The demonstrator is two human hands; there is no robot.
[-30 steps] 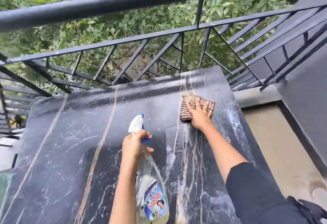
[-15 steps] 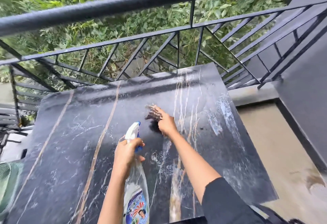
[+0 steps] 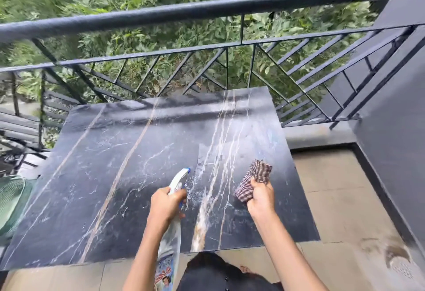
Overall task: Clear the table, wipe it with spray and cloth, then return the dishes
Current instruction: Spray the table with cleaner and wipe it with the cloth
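The black marble table (image 3: 115, 164) with pale veins fills the middle of the head view, and its top is wet with spray drops. My left hand (image 3: 166, 205) grips the neck of a clear spray bottle (image 3: 171, 244), whose white and blue nozzle points away over the table. My right hand (image 3: 261, 196) holds a bunched brown checked cloth (image 3: 254, 180) near the table's right side, lifted a little; whether the cloth touches the surface I cannot tell. No dishes are in sight.
A black metal railing (image 3: 207, 10) runs along the far edge of the table, with green bushes beyond. A dark wall (image 3: 395, 130) rises at the right. Beige floor tiles (image 3: 340, 198) lie right of the table. A green mesh object (image 3: 11, 198) sits at the left edge.
My right hand drew the cloth back from the far part of the table toward me, first leftward, then to the right side, and bunched it up. The spray bottle stayed over the table's near middle.
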